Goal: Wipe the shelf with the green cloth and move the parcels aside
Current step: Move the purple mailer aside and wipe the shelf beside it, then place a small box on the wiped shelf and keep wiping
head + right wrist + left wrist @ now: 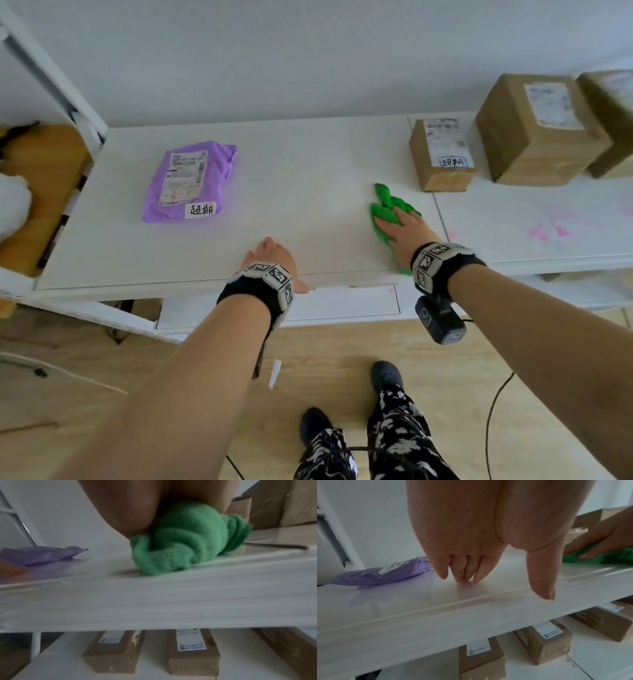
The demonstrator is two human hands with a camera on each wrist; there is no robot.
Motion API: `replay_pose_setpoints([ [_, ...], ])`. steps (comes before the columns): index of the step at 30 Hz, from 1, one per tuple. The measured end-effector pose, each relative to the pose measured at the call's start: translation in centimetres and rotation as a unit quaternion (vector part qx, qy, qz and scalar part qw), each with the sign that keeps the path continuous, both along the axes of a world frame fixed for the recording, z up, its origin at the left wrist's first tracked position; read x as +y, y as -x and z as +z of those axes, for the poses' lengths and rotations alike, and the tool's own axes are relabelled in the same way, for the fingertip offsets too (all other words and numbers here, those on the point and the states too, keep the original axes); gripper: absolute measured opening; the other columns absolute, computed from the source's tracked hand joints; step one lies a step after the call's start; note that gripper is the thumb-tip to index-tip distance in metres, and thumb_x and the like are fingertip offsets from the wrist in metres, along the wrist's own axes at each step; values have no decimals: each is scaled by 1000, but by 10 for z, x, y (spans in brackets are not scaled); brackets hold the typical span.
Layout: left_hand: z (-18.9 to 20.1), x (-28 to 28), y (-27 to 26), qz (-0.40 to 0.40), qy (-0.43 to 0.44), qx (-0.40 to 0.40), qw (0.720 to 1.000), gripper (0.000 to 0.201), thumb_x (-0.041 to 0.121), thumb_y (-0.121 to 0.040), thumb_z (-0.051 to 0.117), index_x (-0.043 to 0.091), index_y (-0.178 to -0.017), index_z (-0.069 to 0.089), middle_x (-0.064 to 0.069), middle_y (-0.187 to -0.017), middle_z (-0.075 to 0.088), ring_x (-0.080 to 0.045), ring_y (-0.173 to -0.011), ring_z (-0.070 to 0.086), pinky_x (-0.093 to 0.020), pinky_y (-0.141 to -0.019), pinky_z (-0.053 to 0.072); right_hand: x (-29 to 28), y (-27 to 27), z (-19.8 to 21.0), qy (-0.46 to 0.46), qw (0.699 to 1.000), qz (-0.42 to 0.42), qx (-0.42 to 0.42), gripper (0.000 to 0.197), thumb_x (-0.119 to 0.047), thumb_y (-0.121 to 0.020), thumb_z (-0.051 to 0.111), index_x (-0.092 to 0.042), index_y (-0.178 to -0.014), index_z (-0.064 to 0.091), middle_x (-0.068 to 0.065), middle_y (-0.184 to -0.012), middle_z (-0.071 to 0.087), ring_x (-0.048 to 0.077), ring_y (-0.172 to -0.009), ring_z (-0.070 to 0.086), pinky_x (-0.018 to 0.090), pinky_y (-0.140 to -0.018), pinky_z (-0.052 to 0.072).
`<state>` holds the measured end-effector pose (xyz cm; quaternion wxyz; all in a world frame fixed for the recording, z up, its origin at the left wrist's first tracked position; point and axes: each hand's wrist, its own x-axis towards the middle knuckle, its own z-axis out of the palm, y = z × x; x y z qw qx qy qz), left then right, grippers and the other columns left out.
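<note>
A white shelf (294,192) carries a purple parcel (190,181) at the left and a small cardboard box (442,154) at the right. My right hand (402,224) lies flat on the bunched green cloth (385,205), pressing it onto the shelf just in front of the small box. The cloth (185,538) bulges out from under my palm in the right wrist view. My left hand (272,255) holds nothing. Its straight fingers (462,574) touch the shelf near the front edge, to the right of the purple parcel (380,573), and its thumb hangs over the edge.
Two bigger cardboard boxes (537,130) (613,120) stand at the back right. Pink smears (548,229) mark the right-hand shelf panel. Several long boxes (544,641) lie on the shelf below. A white upright (51,78) bounds the left end.
</note>
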<state>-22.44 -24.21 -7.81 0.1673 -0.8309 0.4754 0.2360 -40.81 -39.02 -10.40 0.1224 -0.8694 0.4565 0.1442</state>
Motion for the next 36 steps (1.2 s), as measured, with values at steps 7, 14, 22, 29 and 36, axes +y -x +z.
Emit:
replay_pose_setpoints([
  [7, 4, -23, 31, -27, 46, 4, 999, 84, 52, -77, 65, 2, -139, 38, -13, -148, 32, -26, -137, 36, -38, -112, 33, 49, -1, -13, -15, 988, 150, -42, 57, -19, -97, 39, -43, -146, 22, -4, -161, 7, 25, -149, 5, 42, -121, 20],
  [14, 12, -55, 63, -42, 68, 26, 996, 80, 49, -85, 58, 0, -143, 32, -13, -152, 28, -27, -139, 33, -38, -113, 31, -37, 41, -19, -17, 995, 96, 11, 55, -20, -98, 34, -32, -149, 21, 4, -161, 10, 31, -148, 5, 44, -122, 15],
  [22, 21, -105, 99, 32, 89, 90, 991, 49, 30, -99, 40, -1, -137, 40, -16, -149, 35, -30, -137, 38, -37, -110, 32, -27, 53, 3, -88, 993, 55, -60, 51, -30, -97, 39, -42, -146, 26, 3, -161, 6, 30, -148, 7, 42, -122, 14],
  [29, 38, -169, 122, 102, 174, 173, 964, 44, 17, -102, 35, 3, -144, 38, -19, -148, 41, -31, -135, 42, -34, -110, 34, -90, 80, 53, 12, 952, -90, -292, 48, -16, -91, 53, -18, -138, 47, 16, -142, 37, 33, -130, 41, 36, -109, 37],
  [36, 43, -216, 150, 128, 211, 247, 937, 41, 8, -99, 36, 7, -139, 43, -20, -141, 48, -32, -129, 48, -32, -104, 38, -127, 77, 54, -125, 959, -146, -207, 70, -19, -90, 52, -20, -150, 15, 15, -143, 35, 33, -130, 41, 38, -107, 36],
])
